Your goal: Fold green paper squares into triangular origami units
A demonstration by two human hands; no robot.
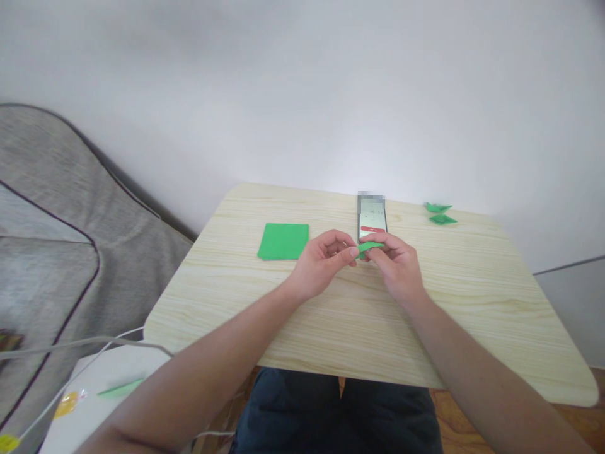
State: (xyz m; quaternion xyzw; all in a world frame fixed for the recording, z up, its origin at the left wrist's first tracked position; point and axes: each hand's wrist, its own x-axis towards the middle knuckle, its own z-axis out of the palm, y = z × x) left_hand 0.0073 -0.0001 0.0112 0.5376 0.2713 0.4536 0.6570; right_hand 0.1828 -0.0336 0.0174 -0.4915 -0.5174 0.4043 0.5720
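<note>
Our L hand (326, 257) & R hand (397, 261) are pinching green paper (369, 247) btwn fingertips; phone (372, 217) is lying just beyond, at 12 o'clock; stack (283, 241) at 10.

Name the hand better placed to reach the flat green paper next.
Left, most likely: the left hand is right beside the flat green paper, while the right hand sits farther off. Both hold the folded green paper, though.

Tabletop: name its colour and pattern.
The tabletop is pale cream with wood grain; the head view shows it.
</note>
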